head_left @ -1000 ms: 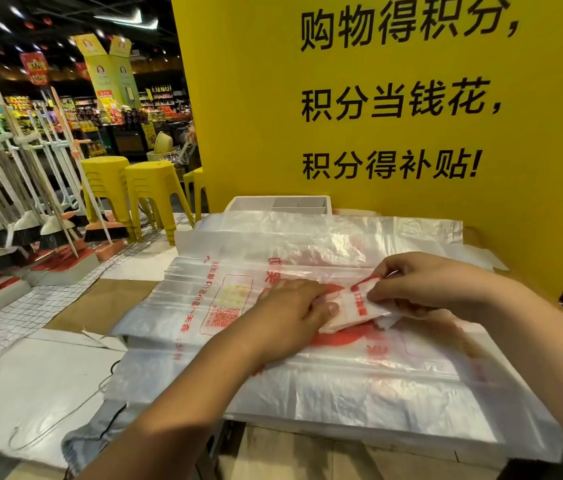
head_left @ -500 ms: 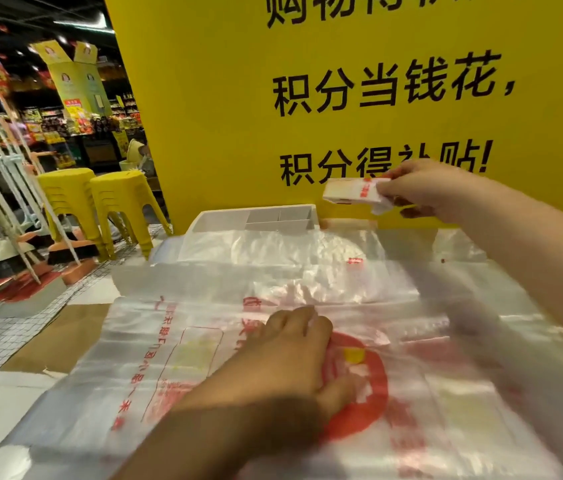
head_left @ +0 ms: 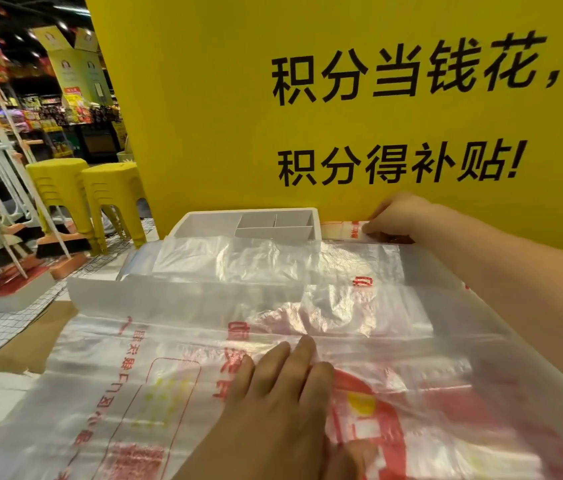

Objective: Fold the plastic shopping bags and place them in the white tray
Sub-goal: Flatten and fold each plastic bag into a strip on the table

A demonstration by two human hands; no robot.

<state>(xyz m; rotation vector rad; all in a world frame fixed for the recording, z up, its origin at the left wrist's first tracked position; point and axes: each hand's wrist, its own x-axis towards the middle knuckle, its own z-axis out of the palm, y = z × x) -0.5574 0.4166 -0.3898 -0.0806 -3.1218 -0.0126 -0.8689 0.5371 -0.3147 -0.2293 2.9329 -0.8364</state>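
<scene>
A stack of flat, clear plastic shopping bags [head_left: 176,375] with red print covers the table in front of me. My left hand [head_left: 283,386] lies flat on the top bag, fingers straight. My right hand [head_left: 397,216] reaches to the far edge and pinches a small folded bag [head_left: 342,230], held low just right of the white tray [head_left: 211,220]. The tray has divided compartments, and the ones I can see hold nothing. Its front edge is hidden behind the bag stack.
A tall yellow sign board [head_left: 342,98] with black characters stands directly behind the tray. Two stacks of yellow stools [head_left: 100,199] and racks of brooms [head_left: 6,202] stand on the floor to the left.
My right hand carried the folded bag from the middle of the stack up and away, then lowered it beside the tray. My left hand let go of it and stayed on the stack.
</scene>
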